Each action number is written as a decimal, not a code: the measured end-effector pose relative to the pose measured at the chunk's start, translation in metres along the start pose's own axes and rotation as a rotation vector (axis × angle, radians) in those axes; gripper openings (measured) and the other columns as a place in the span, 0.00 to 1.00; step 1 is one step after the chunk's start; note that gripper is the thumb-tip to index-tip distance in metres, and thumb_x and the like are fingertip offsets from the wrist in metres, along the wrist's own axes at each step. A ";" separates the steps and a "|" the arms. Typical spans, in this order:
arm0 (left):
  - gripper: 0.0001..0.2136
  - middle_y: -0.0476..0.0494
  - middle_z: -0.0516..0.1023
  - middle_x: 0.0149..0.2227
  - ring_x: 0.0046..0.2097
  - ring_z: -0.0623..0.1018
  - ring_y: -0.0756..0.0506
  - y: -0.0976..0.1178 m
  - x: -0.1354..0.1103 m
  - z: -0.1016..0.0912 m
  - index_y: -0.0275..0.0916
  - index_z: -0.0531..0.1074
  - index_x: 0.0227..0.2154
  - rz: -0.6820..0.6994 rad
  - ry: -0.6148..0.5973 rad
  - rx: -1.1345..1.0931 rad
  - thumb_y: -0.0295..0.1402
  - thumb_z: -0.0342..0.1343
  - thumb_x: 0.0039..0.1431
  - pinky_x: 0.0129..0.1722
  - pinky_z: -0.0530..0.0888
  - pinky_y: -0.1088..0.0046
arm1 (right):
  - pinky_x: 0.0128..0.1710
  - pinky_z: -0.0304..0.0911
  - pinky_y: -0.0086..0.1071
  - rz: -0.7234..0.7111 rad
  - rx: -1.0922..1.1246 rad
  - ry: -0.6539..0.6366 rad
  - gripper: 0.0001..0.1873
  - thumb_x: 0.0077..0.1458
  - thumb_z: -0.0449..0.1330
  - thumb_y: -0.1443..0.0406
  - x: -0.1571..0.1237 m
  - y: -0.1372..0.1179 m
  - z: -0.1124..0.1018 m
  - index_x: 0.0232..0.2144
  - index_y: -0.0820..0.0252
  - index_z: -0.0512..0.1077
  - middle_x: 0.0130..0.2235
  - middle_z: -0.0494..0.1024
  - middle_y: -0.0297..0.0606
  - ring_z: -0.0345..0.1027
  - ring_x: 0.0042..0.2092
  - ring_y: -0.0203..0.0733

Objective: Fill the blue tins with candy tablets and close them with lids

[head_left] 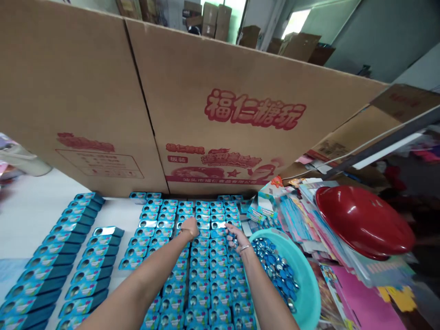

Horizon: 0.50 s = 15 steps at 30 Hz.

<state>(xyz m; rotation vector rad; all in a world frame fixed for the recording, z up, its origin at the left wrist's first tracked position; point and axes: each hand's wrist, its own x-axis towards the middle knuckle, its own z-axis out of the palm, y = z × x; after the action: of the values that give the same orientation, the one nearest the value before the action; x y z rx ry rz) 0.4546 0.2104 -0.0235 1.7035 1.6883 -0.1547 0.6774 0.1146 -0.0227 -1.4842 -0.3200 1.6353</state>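
Holding shiny discs — right hand, over blue boxes.

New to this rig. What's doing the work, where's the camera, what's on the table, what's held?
No machine here: two bare hands, seen in a single picture from a camera on the person's head, looking forward and down. On the white table stand rows of small blue printed boxes with round openings. The left hand is curled over them; whether it holds anything is hidden. The right hand seems to cup a few small round discs, like those heaped in the turquoise basin beside it. A large cardboard carton stands behind the rows.
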 end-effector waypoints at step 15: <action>0.18 0.29 0.79 0.42 0.46 0.78 0.30 0.010 -0.003 -0.023 0.35 0.73 0.31 -0.151 -0.102 0.069 0.28 0.71 0.34 0.41 0.75 0.57 | 0.13 0.48 0.18 0.010 0.128 -0.175 0.22 0.45 0.67 0.64 0.011 -0.009 0.013 0.44 0.58 0.72 0.34 0.73 0.33 0.64 0.26 0.29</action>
<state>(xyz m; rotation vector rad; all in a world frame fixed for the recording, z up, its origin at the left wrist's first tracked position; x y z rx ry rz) 0.4542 0.2218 -0.0010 1.5891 1.7522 -0.3686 0.6703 0.1326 -0.0206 -1.2526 -0.2982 1.7646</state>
